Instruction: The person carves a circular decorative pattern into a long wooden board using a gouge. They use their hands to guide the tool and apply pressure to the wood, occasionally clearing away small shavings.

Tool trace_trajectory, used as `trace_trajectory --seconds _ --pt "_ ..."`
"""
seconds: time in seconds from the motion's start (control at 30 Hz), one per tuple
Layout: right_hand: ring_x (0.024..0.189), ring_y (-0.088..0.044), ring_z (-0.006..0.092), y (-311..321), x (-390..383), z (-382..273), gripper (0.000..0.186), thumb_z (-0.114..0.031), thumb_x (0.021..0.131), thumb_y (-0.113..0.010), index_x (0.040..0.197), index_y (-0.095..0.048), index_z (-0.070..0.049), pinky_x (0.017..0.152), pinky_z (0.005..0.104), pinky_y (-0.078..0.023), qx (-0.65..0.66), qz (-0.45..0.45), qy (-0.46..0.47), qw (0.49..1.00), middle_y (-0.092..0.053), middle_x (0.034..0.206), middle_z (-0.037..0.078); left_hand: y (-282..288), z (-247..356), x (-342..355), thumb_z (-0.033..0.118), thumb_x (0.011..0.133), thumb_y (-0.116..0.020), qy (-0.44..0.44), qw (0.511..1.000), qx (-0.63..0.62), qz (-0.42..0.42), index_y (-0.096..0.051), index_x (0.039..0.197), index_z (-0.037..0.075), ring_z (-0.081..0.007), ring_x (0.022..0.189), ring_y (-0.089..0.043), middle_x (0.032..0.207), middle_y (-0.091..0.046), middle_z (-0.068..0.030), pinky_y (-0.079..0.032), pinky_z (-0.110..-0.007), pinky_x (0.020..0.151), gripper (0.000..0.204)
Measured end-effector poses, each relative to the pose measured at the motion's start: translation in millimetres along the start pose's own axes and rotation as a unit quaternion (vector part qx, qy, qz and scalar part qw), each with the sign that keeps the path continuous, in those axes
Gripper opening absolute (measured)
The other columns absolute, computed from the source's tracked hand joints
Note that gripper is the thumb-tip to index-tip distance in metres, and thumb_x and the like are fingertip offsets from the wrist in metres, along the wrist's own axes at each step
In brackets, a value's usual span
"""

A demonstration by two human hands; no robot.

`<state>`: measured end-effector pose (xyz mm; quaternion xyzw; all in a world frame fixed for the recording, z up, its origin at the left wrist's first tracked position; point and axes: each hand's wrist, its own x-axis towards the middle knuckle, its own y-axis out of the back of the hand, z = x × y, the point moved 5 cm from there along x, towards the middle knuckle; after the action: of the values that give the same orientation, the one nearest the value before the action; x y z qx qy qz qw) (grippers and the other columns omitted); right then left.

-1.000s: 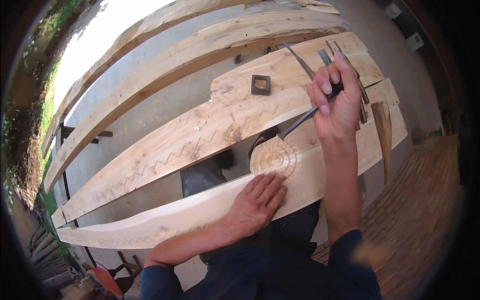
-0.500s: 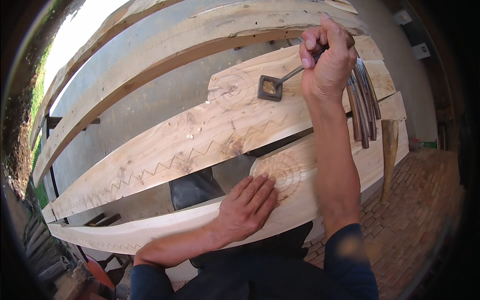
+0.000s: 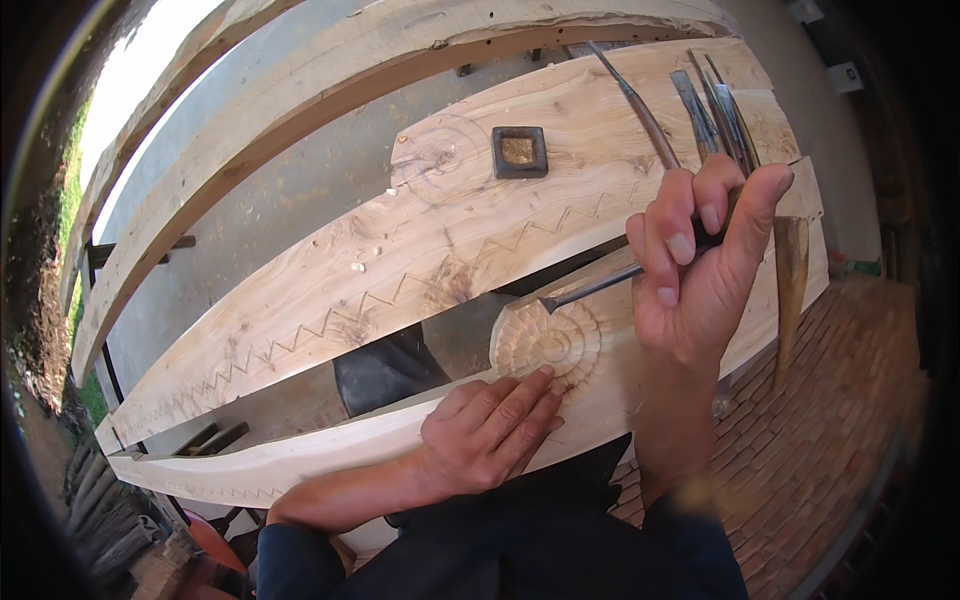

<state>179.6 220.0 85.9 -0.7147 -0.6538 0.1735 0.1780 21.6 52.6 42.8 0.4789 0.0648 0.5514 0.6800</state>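
Observation:
My right hand grips a metal carving chisel, its tip touching the upper edge of a round rosette carved into the near pale wooden plank. My left hand lies flat on that plank, fingers spread just below the rosette and holding nothing. Behind it lies a wider plank with a zigzag line cut along it.
A small dark square dish sits on the wider plank. Several long chisels lie at its right end, beside a wooden handle. More timber beams lie behind. Brick paving is at the lower right.
My right hand came back from the small dark dish down to the rosette, bringing the chisel tip onto the carving. My left hand stayed flat on the near plank.

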Motion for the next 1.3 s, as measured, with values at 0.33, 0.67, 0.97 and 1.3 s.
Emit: trace_trajectory --seconds 0.33,0.67,0.97,1.3 --pt "0.046 -0.032 0.0132 15.4 -33.5 -1.5 0.056 -0.058 0.117 -0.035 0.107 -0.052 -0.005 0.041 0.0254 -0.030 0.067 0.011 0.062 0.996 -0.056 0.079 0.013 -13.9 11.4 17.4 0.021 0.085 -0.091 0.066 0.985 -0.162 -0.011 -0.062 0.144 -0.009 -0.0311 0.096 -0.079 0.130 -0.076 -0.0244 -0.062 -0.036 0.080 0.072" --pt "0.048 -0.062 0.0136 -37.2 -135.0 9.5 0.037 -0.034 0.102 -0.080 0.097 -0.056 -0.006 0.045 0.0248 -0.046 -0.089 -0.332 0.268 0.900 -0.073 0.083 0.011 -4.8 -22.4 6.2 0.002 0.086 -0.082 0.025 0.976 -0.212 0.048 -0.075 0.130 -0.004 -0.0185 0.068 -0.073 0.080 -0.073 -0.0077 -0.058 -0.031 0.059 0.045" --pt "0.041 -0.054 0.0121 -16.3 -124.2 6.5 0.061 -0.062 0.105 -0.064 0.087 -0.046 -0.006 0.039 0.0236 -0.040 -0.060 -0.203 0.247 0.946 -0.067 0.071 0.011 -10.8 -26.5 5.9 -0.002 0.084 -0.080 0.034 0.984 -0.154 0.084 -0.077 0.126 -0.003 -0.0179 0.065 -0.071 0.077 -0.071 -0.0058 -0.056 -0.031 0.056 0.042" --pt "0.060 -0.064 0.0170 -72.4 -132.2 24.8 0.044 -0.047 0.104 -0.073 0.105 -0.059 -0.006 0.056 0.0283 -0.048 -0.197 -0.255 0.322 0.890 -0.072 0.086 0.011 -2.0 -36.0 12.7 0.014 0.087 -0.083 0.090 0.965 -0.240 0.057 -0.079 0.114 0.000 -0.0251 0.069 -0.075 0.081 -0.077 -0.0090 -0.056 -0.035 0.062 0.031"
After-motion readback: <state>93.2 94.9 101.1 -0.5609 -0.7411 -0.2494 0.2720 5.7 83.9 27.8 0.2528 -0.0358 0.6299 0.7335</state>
